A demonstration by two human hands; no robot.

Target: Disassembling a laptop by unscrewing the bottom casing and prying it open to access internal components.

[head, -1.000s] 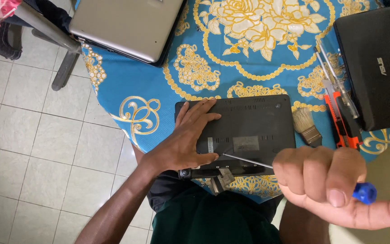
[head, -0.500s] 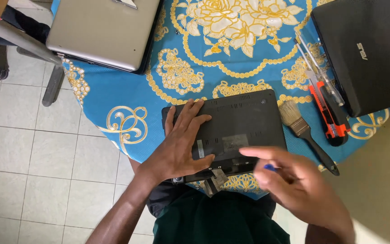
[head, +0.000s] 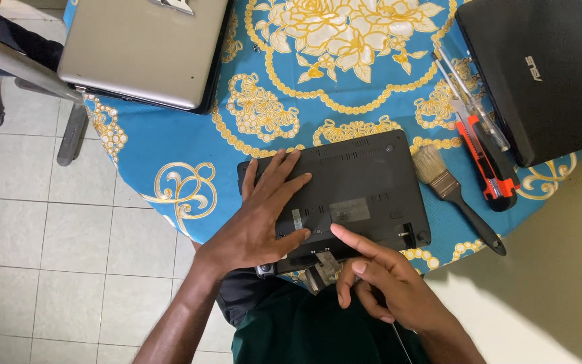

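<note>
— Where's the netbook?
— Netbook [head: 351, 192] lies bottom up at the table's [head: 170, 145] near edge. My left hand [head: 257, 222] is flat on it, fingers spread, gripping nothing.
— Right hand?
— Right hand [head: 385, 286] at 5 o'clock of it, forefinger on the case, other fingers curled around a thin tool shaft [head: 399, 340]. Brush [head: 449, 192] at 3 o'clock.

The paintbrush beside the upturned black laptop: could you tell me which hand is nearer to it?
Right. The right hand is at the laptop's near edge, below-left of the paintbrush; the left hand lies flat on the laptop's far side.
</note>
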